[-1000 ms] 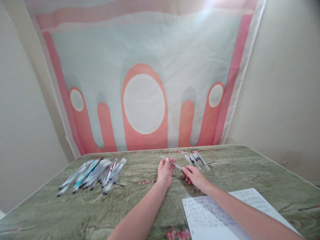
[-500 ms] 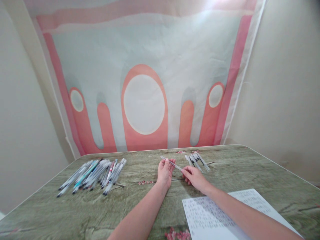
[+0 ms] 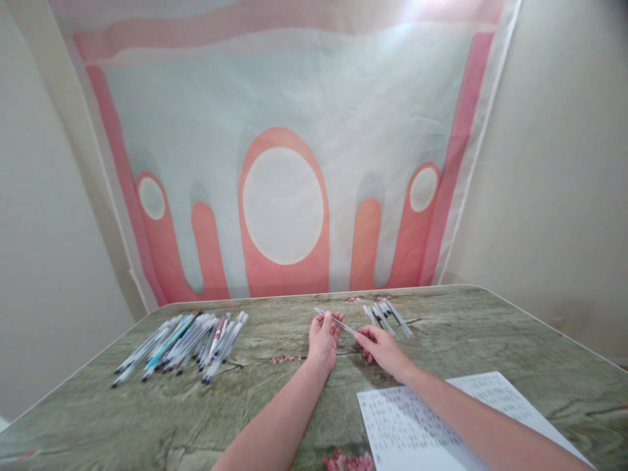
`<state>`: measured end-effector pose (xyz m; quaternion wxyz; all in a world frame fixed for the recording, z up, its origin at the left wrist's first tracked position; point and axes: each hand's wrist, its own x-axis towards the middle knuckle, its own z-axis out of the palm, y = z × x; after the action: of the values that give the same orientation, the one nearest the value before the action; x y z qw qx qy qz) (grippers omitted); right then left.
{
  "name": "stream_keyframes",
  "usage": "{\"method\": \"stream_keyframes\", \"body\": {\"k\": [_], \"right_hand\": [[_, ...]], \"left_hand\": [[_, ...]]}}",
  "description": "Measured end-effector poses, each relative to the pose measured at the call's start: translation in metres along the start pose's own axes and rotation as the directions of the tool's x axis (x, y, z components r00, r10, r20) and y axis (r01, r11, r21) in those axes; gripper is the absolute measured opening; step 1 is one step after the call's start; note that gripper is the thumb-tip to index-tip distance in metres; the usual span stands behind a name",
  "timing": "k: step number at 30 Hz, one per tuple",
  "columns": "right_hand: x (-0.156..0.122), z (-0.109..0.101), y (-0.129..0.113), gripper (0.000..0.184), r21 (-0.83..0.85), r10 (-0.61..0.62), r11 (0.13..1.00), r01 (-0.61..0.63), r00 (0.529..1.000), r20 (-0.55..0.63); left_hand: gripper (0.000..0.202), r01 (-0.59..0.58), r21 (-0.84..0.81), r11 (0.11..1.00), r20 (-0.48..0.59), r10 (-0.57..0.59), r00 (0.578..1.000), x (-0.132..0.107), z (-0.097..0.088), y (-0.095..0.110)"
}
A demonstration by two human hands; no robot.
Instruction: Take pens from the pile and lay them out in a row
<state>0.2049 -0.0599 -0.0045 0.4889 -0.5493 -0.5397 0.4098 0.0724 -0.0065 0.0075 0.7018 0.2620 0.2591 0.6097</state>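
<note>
Between my two hands, a thin clear pen (image 3: 348, 328) is held at a slant above the table, its upper end pointing away to the left. My left hand (image 3: 324, 340) closes on it near that far end, thumb on top. The near end sits pinched in the fingers of my right hand (image 3: 380, 347). Just beyond my right hand lie several clear pens with dark parts (image 3: 392, 317), side by side. Well to the left is a larger heap of pens (image 3: 196, 343), mostly clear with black ends, among them a turquoise one (image 3: 167, 345).
A sheet of paper with rows of handwriting (image 3: 407, 418) lies under my right forearm. The wood-patterned table (image 3: 275, 405) bears printed pink flowers. Behind its far edge hangs a pink and pale green backdrop (image 3: 294, 85).
Almost nothing differs. My right hand has shifted very slightly along the pen; the pen and the piles stay where they were.
</note>
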Motion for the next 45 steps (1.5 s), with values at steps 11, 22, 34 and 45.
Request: {"method": "stream_keyframes", "body": {"k": [11,22,34,45], "right_hand": [[0.002,0.0,0.004,0.028,0.006,-0.014,1.0,0.014,1.0,0.001],[-0.004,0.001,0.0,0.021,-0.051,-0.028,0.998,0.027,0.999,-0.023],[-0.004,0.001,-0.001,0.021,-0.151,-0.087,0.985,0.083,0.996,-0.015],[-0.004,0.0,-0.001,0.021,-0.153,-0.088,0.984,0.089,0.996,0.01]], "left_hand": [[0.023,-0.014,0.018,1.0,-0.013,0.015,1.0,0.002,-0.001,-0.002],[0.022,-0.022,0.02,1.0,-0.053,0.023,0.998,0.003,-0.002,-0.001],[0.017,-0.026,-0.007,1.0,-0.069,0.025,0.997,0.008,-0.003,0.004],[0.006,-0.284,-0.126,0.951,-0.31,0.234,0.921,0.049,-0.025,0.09]]}}
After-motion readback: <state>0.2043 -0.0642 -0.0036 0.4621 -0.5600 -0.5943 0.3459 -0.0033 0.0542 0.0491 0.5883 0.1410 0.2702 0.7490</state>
